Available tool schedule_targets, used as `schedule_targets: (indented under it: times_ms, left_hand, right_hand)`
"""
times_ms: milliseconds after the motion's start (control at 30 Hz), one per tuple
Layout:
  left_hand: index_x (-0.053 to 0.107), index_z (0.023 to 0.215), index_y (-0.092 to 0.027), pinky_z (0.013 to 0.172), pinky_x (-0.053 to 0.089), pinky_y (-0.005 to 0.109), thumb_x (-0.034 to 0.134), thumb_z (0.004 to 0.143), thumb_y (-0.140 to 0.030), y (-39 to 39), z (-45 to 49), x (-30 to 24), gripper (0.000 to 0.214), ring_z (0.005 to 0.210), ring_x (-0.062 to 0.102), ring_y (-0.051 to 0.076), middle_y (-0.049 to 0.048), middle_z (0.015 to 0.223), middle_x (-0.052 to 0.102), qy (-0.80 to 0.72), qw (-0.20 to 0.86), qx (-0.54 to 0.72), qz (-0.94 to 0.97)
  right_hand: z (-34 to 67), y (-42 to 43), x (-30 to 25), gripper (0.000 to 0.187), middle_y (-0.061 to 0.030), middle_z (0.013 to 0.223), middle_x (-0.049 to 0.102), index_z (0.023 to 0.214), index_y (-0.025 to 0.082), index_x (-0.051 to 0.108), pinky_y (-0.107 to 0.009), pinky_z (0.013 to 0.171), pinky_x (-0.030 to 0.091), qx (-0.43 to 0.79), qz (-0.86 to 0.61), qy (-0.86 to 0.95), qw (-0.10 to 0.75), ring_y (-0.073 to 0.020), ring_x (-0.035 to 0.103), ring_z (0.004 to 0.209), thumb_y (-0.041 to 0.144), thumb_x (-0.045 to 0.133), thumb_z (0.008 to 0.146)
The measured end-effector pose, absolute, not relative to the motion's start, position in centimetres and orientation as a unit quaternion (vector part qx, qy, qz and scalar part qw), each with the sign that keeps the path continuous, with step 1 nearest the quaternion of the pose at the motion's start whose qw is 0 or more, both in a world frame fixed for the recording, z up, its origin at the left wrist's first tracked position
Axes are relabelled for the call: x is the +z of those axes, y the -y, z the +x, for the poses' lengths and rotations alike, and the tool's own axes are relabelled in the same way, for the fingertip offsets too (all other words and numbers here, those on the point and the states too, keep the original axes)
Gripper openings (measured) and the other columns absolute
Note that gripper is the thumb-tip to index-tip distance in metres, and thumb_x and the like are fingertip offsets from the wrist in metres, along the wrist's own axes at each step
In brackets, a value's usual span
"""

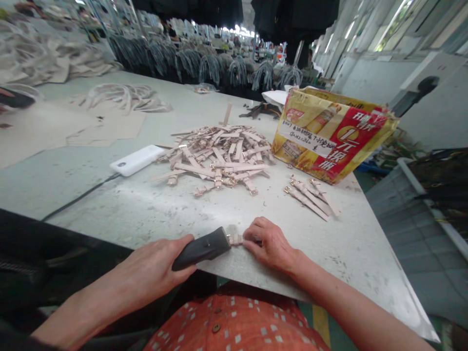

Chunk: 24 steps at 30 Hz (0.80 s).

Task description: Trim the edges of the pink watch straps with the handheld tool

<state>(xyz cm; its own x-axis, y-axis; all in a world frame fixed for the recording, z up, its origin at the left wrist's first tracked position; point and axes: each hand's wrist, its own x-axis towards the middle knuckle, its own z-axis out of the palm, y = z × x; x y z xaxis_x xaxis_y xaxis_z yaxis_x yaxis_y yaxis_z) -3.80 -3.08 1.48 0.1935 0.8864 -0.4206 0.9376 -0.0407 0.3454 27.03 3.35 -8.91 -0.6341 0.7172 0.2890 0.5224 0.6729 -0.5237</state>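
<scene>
My left hand (157, 261) is wrapped round a black clipper-like hand tool (204, 249), whose wide end points right. At that end, close to or touching it, lies a short pale strap with a metal buckle (237, 239). The fingers of my right hand (270, 243) pinch the strap's other end, just above the table near its front edge. Beyond both hands is a heap of similar pale buckle straps (223, 156). Several more straps (310, 197) lie side by side to the right, in front of the box.
An open yellow and red cardboard box (329, 139) stands at the right of the table (153, 209). Left of the heap lies a white power bank-like device (137, 160) with a black cable. Pale fabric pieces (62, 122) cover the far left. A grey bin (420, 234) stands beyond the right edge.
</scene>
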Motion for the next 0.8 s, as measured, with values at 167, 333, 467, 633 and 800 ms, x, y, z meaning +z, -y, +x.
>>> schedule_targets:
  times_ms: [167,333,467,633,800]
  left_hand:
    - [0.082,0.126,-0.026,0.088,0.057,0.04,0.061,0.094,-0.049,2.4,-3.5,0.2,0.044,0.101,0.086,0.036,0.0122,0.107,0.091,-0.619,0.245,-0.047,0.745]
    - [0.082,0.12,-0.029,0.084,0.056,0.039,0.066,0.093,-0.047,1.7,-3.5,-0.3,0.036,0.094,0.086,0.035,0.0086,0.099,0.09,-0.61,0.262,-0.038,0.747]
    - [0.081,0.109,-0.029,0.081,0.056,0.037,0.068,0.091,-0.048,1.4,-3.6,0.4,0.03,0.088,0.084,0.032,0.0071,0.098,0.09,-0.611,0.296,-0.027,0.734]
    - [0.077,0.103,-0.03,0.077,0.052,0.037,0.063,0.091,-0.046,1.0,-3.7,1.2,0.024,0.083,0.083,0.031,0.0047,0.091,0.087,-0.61,0.28,-0.052,0.74]
    - [0.074,0.101,-0.029,0.075,0.05,0.036,0.062,0.093,-0.046,0.7,-2.8,1.1,0.022,0.081,0.081,0.029,0.0048,0.088,0.086,-0.603,0.281,-0.057,0.745]
  right_hand:
    - [26.4,-4.1,-8.8,0.006,-0.0064,0.094,0.08,0.105,0.025,0.093,-0.037,0.088,0.046,0.228,-0.361,0.879,0.214,-0.0235,0.072,0.094,0.031,0.092,0.105]
    - [26.2,-3.5,-9.6,0.006,-0.0069,0.096,0.083,0.105,0.027,0.093,-0.04,0.09,0.042,0.212,-0.364,0.877,0.232,-0.0242,0.071,0.098,0.029,0.088,0.108]
    - [26.1,-3.2,-9.9,0.009,-0.0062,0.094,0.083,0.102,0.026,0.091,-0.04,0.092,0.042,0.223,-0.375,0.865,0.247,-0.0238,0.07,0.097,0.025,0.085,0.109]
    - [26.0,-3.8,-9.5,0.013,-0.0057,0.094,0.084,0.098,0.025,0.089,-0.038,0.093,0.049,0.276,-0.363,0.854,0.249,-0.0233,0.073,0.095,0.016,0.085,0.106]
    - [26.3,-4.1,-9.0,0.015,-0.0053,0.091,0.082,0.098,0.022,0.088,-0.037,0.093,0.053,0.313,-0.336,0.851,0.254,-0.0226,0.073,0.092,0.009,0.082,0.101]
